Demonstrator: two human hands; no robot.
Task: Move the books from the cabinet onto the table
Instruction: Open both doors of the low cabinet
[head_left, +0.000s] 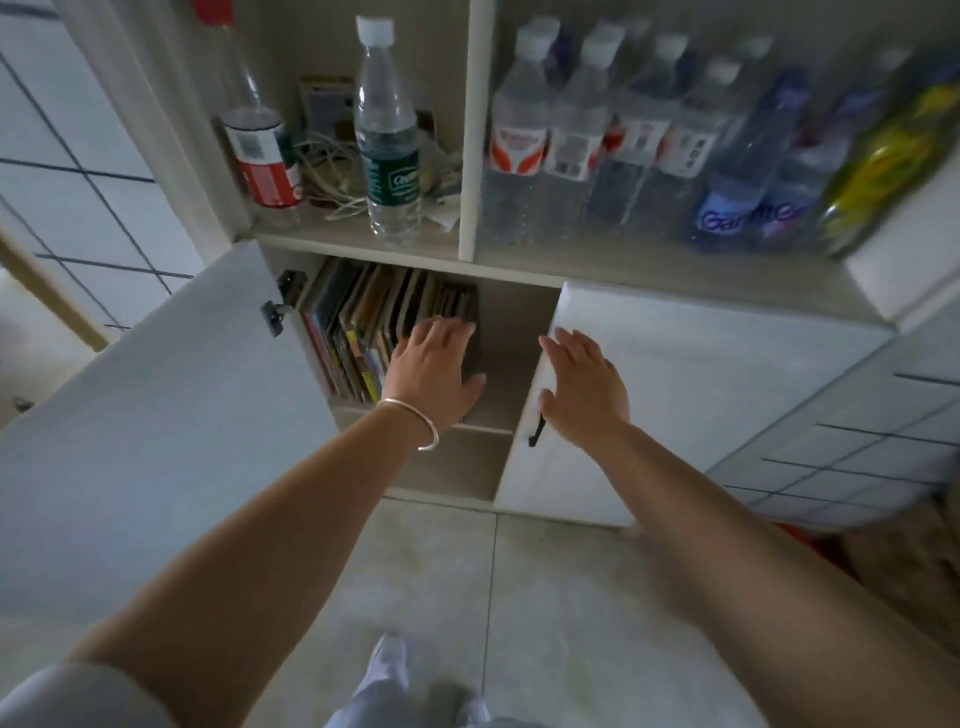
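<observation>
A row of upright books (358, 322) fills the left half of the low cabinet compartment, spines out. My left hand (434, 371), with a silver bangle at the wrist, lies flat against the rightmost books, fingers spread, not closed around any of them. My right hand (582, 389) is open, its palm against the edge of the right cabinet door (675, 384), just above that door's black handle (536, 432). The left door (156, 415) stands swung wide open. No table is in view.
Above the books, an open shelf (363, 236) holds two bottles, cables and small boxes; behind a glass pane to the right stand several water bottles (597, 140). Bare shelf space lies right of the books. Tiled floor (519, 597) and my feet are below.
</observation>
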